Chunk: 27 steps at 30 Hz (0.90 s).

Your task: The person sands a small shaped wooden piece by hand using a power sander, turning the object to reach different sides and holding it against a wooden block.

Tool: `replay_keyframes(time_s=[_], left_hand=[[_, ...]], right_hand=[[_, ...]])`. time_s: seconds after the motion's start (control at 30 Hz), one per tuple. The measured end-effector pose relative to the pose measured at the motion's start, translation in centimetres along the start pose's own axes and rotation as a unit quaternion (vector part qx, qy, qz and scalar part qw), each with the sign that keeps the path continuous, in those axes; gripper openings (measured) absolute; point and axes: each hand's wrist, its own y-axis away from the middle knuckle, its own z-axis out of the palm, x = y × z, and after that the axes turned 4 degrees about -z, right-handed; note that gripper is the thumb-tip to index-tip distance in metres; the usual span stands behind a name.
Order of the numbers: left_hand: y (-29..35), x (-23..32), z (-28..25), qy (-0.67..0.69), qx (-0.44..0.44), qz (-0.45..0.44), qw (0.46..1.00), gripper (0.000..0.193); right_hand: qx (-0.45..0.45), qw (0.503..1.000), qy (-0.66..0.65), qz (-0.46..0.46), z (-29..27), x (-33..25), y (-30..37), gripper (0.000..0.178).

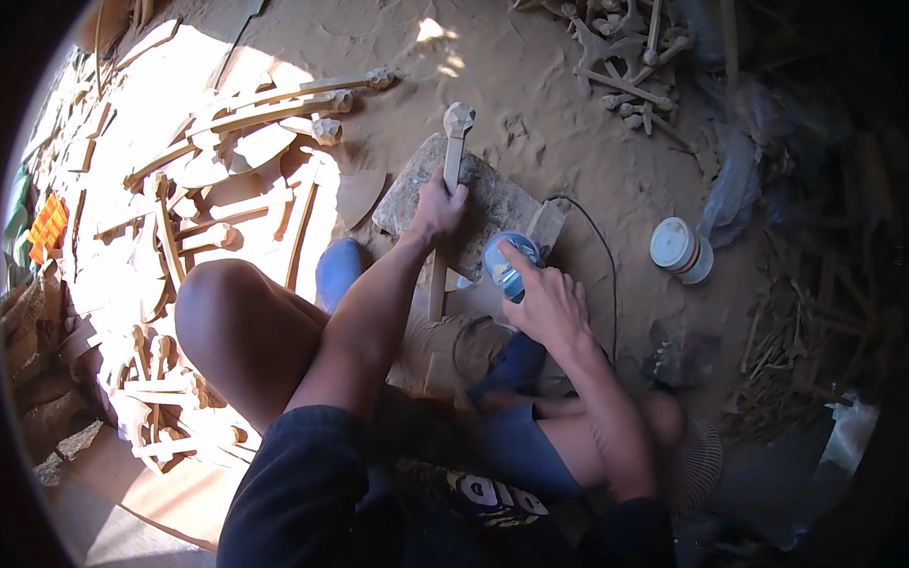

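Knobbed wooden stick [454, 159] first: we have it in our left hand [440, 208], fingers wrapped around its shaft, over the rough grey block [496, 194] on the ground [511, 52], its knob pointing away from us. Our right hand [552, 303] grasps a rounded blue tool [507, 262], index finger stretched along its top; it looks like a corded power tool, given the dark cable [606, 241] curving nearby. We judge the step to be shaping or smoothing the stick, though we cannot tell whether the tool touches it. The next move seems to call for a firm left hold, with those fingers well clear of the tool's working side. The stick's shaft is pale, straight and flat-sided, and its knob is cut into facets like a rough gem. The block looks like stone or concrete, pitted and angular, while the ground is powdery and uneven. Similar knobbed pieces [278, 108] lie to our left, some in hard sunlight.
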Motion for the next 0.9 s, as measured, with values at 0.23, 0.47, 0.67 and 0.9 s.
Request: replay_keyframes(time_s=[0.23, 0.47, 0.67, 0.9], left_hand=[[-0.1, -1.0, -0.2, 0.024, 0.031, 0.042, 0.998, 0.042], [-0.6, -1.0, -0.3, 0.033, 0.001, 0.008, 0.999, 0.047], [-2.6, -0.7, -3.2, -0.066, -0.066, -0.005, 0.996, 0.045], [-1.4, 0.0, -3.7, -0.063, -0.056, 0.053, 0.995, 0.042]], right_hand=[[-0.043, 0.995, 0.086, -0.009, -0.7, -2.2, -1.0, 0.084], [0.006, 0.986, 0.164, -0.037, -1.3, -0.9, -2.6, 0.086], [0.037, 0.997, -0.001, 0.070, -4.0, -0.9, 0.0, 0.088], [0.016, 0.995, -0.075, 0.066, 0.5, -1.6, -0.4, 0.085]])
